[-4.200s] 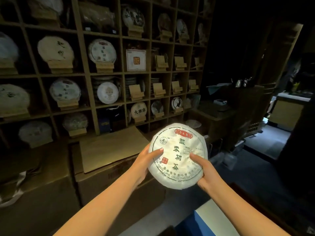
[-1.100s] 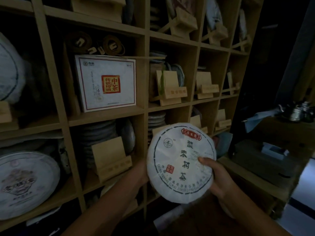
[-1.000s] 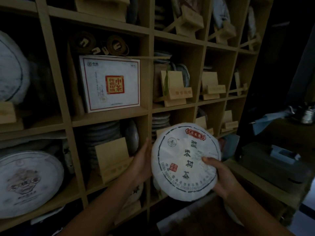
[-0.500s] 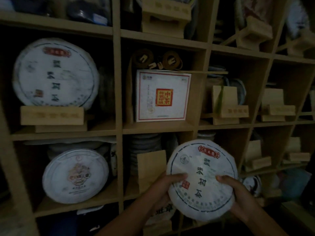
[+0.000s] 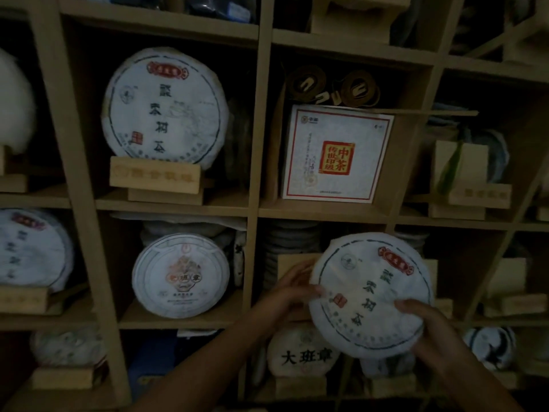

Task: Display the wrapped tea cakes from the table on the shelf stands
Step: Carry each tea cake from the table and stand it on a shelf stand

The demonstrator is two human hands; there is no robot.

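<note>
White-wrapped tea cake (image 5: 370, 295) sits clamped between my left hand (image 5: 292, 288) and right hand (image 5: 427, 328), fingers curled over its rim.

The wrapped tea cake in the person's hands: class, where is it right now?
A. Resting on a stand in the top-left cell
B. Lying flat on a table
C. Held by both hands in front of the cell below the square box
C: the left hand and right hand grip the tea cake by its edges, tilted, in front of the cell under the square box.
</note>
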